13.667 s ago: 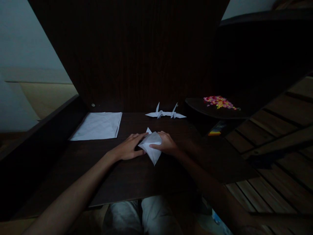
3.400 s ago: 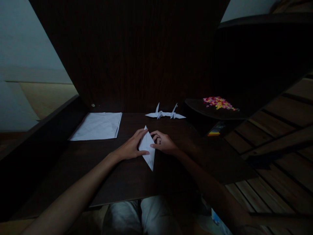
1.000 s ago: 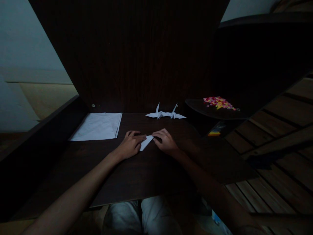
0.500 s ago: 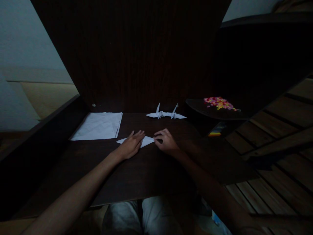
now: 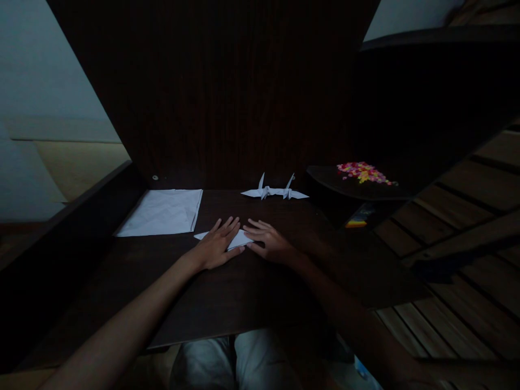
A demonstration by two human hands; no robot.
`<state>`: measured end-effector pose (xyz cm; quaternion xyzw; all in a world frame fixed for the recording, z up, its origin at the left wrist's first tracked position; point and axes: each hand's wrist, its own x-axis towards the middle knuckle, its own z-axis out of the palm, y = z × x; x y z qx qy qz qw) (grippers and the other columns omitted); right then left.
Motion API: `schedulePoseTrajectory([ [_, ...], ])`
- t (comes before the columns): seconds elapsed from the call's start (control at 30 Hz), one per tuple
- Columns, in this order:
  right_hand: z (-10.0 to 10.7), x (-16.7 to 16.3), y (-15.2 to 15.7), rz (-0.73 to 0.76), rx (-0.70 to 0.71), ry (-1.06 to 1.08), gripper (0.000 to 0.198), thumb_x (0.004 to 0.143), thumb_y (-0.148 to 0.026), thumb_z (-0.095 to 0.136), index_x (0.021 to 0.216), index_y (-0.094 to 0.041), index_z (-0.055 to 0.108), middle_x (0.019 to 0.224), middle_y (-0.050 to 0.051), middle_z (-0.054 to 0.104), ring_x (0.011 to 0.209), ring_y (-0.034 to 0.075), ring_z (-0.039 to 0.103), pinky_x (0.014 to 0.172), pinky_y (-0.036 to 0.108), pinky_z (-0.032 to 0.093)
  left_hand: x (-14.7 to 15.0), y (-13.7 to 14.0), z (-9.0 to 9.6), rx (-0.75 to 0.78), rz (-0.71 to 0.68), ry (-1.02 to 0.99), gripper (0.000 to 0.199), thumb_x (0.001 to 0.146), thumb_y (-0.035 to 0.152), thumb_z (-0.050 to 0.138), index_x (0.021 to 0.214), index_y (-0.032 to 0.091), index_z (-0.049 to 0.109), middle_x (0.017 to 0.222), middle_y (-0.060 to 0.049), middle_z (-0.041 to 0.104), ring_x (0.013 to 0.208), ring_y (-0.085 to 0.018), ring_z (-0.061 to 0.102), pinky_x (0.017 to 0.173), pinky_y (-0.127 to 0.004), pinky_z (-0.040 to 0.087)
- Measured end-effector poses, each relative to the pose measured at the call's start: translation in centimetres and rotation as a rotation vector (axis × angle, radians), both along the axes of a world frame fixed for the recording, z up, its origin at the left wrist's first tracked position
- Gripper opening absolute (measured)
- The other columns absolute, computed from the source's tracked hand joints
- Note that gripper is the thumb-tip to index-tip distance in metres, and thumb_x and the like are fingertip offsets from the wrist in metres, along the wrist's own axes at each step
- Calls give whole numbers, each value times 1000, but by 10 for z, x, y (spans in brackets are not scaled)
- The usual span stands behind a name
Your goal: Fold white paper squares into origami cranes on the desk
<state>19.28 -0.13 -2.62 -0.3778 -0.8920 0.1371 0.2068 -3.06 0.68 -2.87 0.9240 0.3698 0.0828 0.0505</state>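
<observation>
A white piece of folded paper, long and pointed, lies flat on the dark wooden desk. My left hand rests across its left half, fingers spread and the thumb stretched along its near edge. One sharp tip sticks out past that hand on the left. My right hand lies over the right end with its fingers extended toward the left hand, hiding the right tip. Behind the hands, two joined white origami cranes stand near the desk's back panel.
A stack of white paper sheets lies at the back left, beside a raised side board. On the right, a rounded shelf holds a heap of small pink, red and yellow pieces. Wooden slats run along the right.
My right hand has gone from pinching the paper's right tip to lying over that end with fingers stretched out. My left thumb has spread out along the near edge.
</observation>
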Motion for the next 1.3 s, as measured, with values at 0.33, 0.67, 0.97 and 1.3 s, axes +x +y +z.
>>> schedulePoseTrajectory([
  [0.33,0,5,6,7,-122,-24,37,90,-27,52,126,-20,56,137,6,49,139,24,27,113,52,23,-2,2,2,-29,-81,1,71,93,56,28,147,10,18,154,-17,16,143,-26,12,115,-47,11],
  [0.67,2,17,13,-109,-91,-32,34,89,-21,50,121,-23,61,132,5,54,134,24,37,111,52,28,-7,9,6,-70,-105,-93,58,95,48,33,143,16,32,150,-10,32,141,-20,23,116,-41,19],
  [0.97,-2,11,10,-155,73,-23,38,89,-24,49,125,-13,59,133,13,54,138,26,31,112,51,29,-6,9,7,-83,-61,-72,54,96,46,32,138,13,41,146,-12,38,138,-19,31,115,-36,24],
  [1.3,-13,0,5,44,-47,72,43,93,-26,44,134,-17,49,142,10,43,136,22,34,113,46,29,-1,6,12,-143,-103,-171,47,98,41,31,137,18,44,146,-8,38,137,-18,31,116,-41,23],
])
